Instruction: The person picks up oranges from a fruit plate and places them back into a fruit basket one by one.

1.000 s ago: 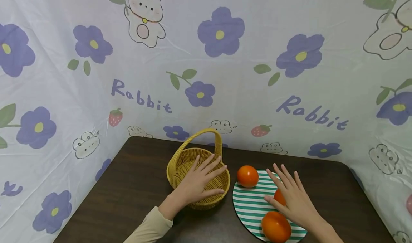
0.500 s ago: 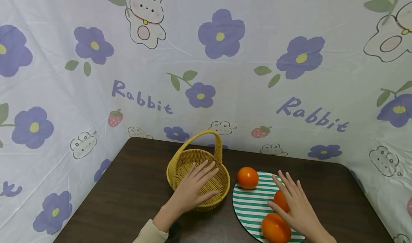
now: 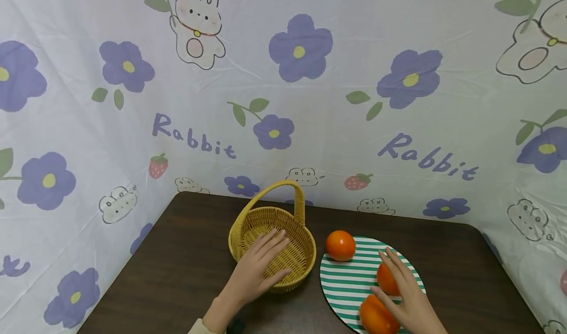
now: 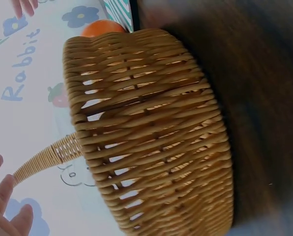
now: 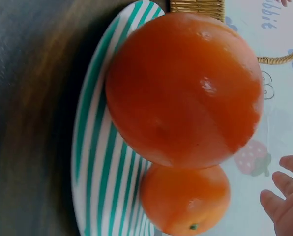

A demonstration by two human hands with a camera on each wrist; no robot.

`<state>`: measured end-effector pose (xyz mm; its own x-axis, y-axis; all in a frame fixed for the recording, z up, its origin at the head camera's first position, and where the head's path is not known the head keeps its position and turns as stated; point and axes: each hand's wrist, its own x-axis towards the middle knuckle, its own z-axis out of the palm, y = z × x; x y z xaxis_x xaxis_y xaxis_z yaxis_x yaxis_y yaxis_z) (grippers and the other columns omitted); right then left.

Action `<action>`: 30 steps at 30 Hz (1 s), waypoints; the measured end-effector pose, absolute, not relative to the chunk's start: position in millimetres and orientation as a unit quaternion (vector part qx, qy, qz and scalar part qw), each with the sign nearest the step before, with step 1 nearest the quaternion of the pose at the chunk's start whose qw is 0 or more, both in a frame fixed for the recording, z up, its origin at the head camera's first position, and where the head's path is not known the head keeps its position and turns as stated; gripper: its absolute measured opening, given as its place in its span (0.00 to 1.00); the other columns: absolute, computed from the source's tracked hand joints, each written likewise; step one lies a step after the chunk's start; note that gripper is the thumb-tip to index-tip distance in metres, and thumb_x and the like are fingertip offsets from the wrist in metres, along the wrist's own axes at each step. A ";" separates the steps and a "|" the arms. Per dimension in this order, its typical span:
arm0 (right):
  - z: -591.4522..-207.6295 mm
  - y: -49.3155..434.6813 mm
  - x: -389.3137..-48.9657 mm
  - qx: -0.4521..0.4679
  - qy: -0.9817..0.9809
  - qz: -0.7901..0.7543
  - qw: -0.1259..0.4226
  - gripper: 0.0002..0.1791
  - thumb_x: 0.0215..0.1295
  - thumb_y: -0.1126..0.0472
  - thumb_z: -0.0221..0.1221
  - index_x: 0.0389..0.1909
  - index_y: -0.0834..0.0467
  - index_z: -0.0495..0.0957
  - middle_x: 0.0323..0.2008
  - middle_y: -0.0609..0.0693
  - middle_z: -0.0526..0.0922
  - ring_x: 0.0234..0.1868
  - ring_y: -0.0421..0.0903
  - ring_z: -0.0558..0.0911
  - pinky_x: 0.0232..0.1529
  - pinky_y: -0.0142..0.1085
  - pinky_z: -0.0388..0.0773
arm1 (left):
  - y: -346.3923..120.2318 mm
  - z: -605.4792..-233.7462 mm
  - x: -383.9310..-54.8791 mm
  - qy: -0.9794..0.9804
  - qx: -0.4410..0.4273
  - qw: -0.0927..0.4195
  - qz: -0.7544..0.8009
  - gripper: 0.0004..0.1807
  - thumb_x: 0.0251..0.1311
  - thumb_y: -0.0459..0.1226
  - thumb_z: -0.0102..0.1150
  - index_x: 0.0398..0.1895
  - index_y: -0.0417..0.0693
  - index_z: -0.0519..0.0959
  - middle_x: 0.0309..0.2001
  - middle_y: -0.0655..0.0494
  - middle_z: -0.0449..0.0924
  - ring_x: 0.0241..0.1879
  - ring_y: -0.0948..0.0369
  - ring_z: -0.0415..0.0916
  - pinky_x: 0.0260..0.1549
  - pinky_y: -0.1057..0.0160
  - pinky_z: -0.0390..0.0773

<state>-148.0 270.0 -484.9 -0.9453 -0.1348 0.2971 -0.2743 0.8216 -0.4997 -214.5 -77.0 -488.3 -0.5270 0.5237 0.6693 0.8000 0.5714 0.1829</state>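
My left grip [image 3: 259, 266] hangs above the near side of the wicker basket [image 3: 303, 248], fingers loosely extended, holding nothing. My right grip [image 3: 406, 297] is just as wide and empty, near the middle orange fruit [image 3: 387, 281] and front orange fruit [image 3: 375, 316]. Both fruits sit close together on the round striped mat [image 3: 341, 285], which seems to gather them; the far orange fruit [image 3: 340, 246] lies at its edge. The basket stands upright on the tabletop [image 3: 190, 255], probably so its mouth faces up.

Dark table [image 3: 146, 275] below white cloth [image 3: 328, 132] with purple flowers [image 3: 300, 48] and 2 full "Rabbit" words [image 3: 192, 138]
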 end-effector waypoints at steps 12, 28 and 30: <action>-502.7 268.3 -136.2 0.106 -0.930 0.312 0.163 0.39 0.52 0.51 0.60 0.64 0.41 0.53 0.64 0.47 0.55 0.61 0.52 0.58 0.49 0.57 0.64 | -89.3 -497.8 -202.3 -0.847 -0.369 0.273 -0.270 0.35 0.53 0.51 0.54 0.64 0.53 0.57 0.65 0.55 0.54 0.63 0.53 0.53 0.57 0.48 0.58; -512.8 264.4 -123.6 0.037 -0.939 0.313 0.137 0.35 0.53 0.46 0.58 0.62 0.46 0.59 0.61 0.50 0.61 0.57 0.54 0.62 0.43 0.58 0.66 | -103.3 -515.6 -183.0 -0.876 -0.314 0.233 -0.281 0.39 0.51 0.51 0.57 0.65 0.57 0.54 0.66 0.56 0.51 0.64 0.55 0.51 0.55 0.53 0.62; -515.1 263.7 -122.8 0.030 -0.939 0.313 0.137 0.35 0.53 0.45 0.58 0.62 0.46 0.59 0.60 0.49 0.61 0.57 0.54 0.63 0.43 0.57 0.67 | -105.6 -517.9 -180.1 -0.881 -0.304 0.224 -0.284 0.39 0.51 0.50 0.57 0.66 0.58 0.53 0.67 0.57 0.49 0.65 0.56 0.50 0.55 0.53 0.63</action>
<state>-122.8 263.7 -515.1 -0.9606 0.0285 0.2766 -0.1429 0.8027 -0.5791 -180.1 -105.6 -517.9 -0.7150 0.4083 0.5675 0.6630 0.6535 0.3652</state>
